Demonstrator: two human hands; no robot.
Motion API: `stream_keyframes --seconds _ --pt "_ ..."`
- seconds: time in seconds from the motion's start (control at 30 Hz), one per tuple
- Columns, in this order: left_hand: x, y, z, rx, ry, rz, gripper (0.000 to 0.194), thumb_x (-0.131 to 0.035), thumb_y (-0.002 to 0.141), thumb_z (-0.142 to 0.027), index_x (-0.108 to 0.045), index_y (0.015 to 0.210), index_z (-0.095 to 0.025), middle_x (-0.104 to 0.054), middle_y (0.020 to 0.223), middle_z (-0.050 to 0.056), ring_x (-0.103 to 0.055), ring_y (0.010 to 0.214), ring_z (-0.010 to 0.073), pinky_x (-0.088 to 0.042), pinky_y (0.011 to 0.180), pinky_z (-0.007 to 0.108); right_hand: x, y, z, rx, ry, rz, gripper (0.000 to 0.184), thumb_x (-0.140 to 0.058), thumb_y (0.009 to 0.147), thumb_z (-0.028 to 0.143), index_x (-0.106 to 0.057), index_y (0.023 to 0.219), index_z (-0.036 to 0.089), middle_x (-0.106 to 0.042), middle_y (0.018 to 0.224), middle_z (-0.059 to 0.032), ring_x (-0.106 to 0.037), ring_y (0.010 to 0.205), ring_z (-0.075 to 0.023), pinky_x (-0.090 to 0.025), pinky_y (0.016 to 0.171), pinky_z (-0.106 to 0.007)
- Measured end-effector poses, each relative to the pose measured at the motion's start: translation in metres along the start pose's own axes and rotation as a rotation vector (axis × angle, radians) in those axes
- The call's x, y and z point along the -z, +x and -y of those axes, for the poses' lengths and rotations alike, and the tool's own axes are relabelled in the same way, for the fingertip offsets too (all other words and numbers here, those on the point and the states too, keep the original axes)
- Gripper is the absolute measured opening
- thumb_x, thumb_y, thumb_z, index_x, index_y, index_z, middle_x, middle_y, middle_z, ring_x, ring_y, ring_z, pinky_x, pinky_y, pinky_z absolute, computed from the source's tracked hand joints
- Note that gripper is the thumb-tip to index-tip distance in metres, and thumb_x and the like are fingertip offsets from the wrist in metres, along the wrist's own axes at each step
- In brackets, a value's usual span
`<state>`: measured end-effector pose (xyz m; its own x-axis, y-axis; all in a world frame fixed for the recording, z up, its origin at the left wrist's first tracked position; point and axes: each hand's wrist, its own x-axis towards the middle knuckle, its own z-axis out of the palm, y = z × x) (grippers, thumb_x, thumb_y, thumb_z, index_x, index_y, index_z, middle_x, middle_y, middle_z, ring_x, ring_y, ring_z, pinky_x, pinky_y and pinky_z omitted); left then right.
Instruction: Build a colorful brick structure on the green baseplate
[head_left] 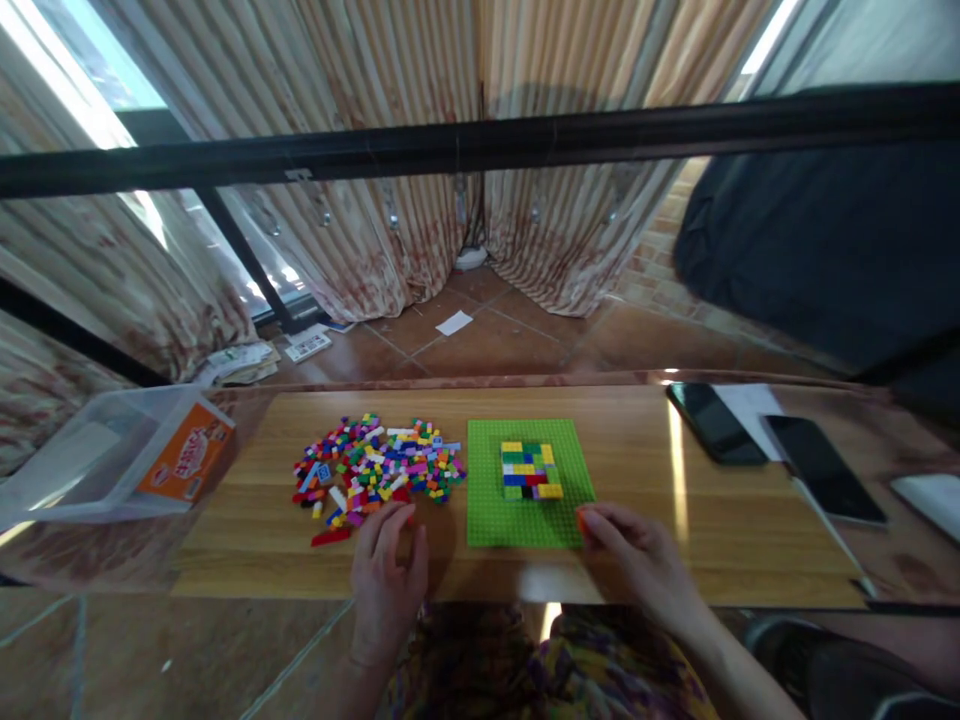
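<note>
A bright green baseplate [484, 520] lies on the wooden tabletop. Near its middle stands a low multicoloured block of toy bricks [529, 470]. My right hand [637, 555] is at the plate's lower right corner, with thumb and fingers pinched on an orange-red brick [582, 522]. At the near edge of a heap of loose bricks [382, 460], left of the plate, is my left hand [386, 570]. Its fingers are curled, and a small red brick [411, 516] shows at the fingertips; they partly hide it.
A clear plastic box [112, 450] with an orange label stands left of the wooden board [247, 530]. Two dark phones [716, 423] lie on the right, beside white paper [742, 408]. Beyond the table a black metal rail [480, 148] runs before striped curtains [360, 240].
</note>
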<state>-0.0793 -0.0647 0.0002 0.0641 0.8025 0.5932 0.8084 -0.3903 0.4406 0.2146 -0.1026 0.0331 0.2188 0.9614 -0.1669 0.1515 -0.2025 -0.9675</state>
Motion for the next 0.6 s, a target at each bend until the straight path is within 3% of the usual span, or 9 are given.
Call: stream_keyframes --seconds 0.2,0.6 --pt "-0.019 0.013 -0.032 -0.075 -0.068 0.085 0.022 -0.055 0.088 -0.021 -0.059 0.109 -0.019 -0.062 0.107 0.009 -0.061 0.102 0.0208 -0.054 0.09 0.038 0.01 0.032 -0.004 -0.015 0.156 -0.147 0.049 -0.074 0.064 0.058 -0.07 0.091 0.017 -0.066 0.068 -0.0023 -0.058 0.056 -0.0136 -0.052 0.055 -0.029" --pt "-0.061 0.041 -0.058 -0.03 -0.196 0.223 0.027 -0.054 0.086 -0.018 -0.057 0.113 -0.02 -0.061 0.114 0.01 -0.057 0.112 0.0233 -0.05 0.098 0.043 0.019 0.065 -0.017 0.076 0.043 -0.076 0.045 -0.068 0.073 0.049 -0.07 0.105 0.016 -0.071 0.085 -0.0052 -0.062 0.076 -0.0152 -0.051 0.07 -0.03"
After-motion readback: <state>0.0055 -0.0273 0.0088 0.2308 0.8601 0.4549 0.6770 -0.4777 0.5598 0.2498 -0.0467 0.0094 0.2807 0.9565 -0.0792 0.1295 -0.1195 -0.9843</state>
